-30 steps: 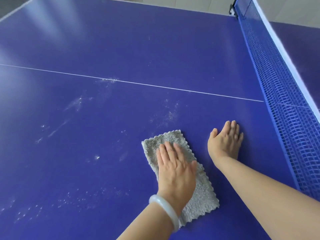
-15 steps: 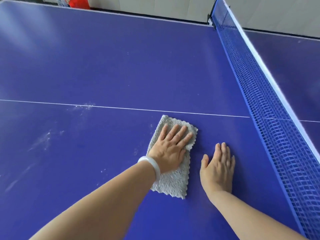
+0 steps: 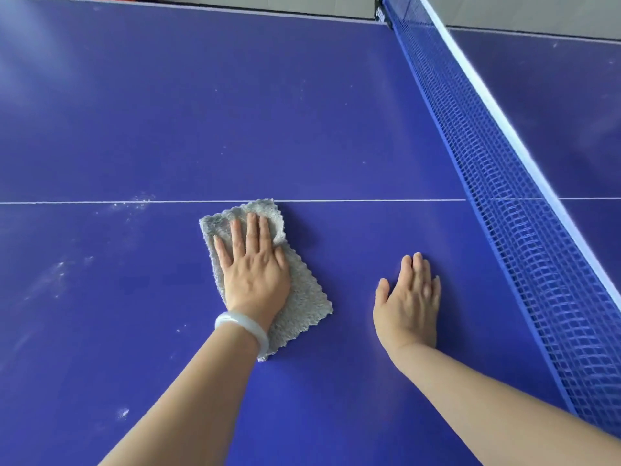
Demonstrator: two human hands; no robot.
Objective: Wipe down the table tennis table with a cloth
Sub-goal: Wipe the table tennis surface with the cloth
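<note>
So nearest the camera, 2 bare forearms reach in from the bottom edge over the dark blue table tennis desk (image 3: 201, 112). There's a small smear of white dust (image 3: 122, 413) on the surface left of the left forearm. The left wrist has a pale milky round bangle (image 3: 242, 326) on it. Just past that, the left hand (image 3: 253, 274) lies flat, palm down, fingers straight and close together, pressing on a grey fluffy rectangular cloth (image 3: 304, 294) — the cloth lies flat on the desk, pokes out from under the hand on the right and past the fingertips, and its far corner just touches the thin white centre line (image 3: 369, 200). The right hand (image 3: 408, 304) is off to the right, apart from the cloth, also palm down on the bare surface, fingers straight and together, thumb out sideways, holding nothing. Some white dusty specks (image 3: 134, 205) sit along the line left of the cloth. On the right, the blue mesh net with a white top band (image 3: 504, 203) runs diagonally to the far edge, where a black clamp (image 3: 381, 15) sits at its end — the desk's other half shows beyond it.
</note>
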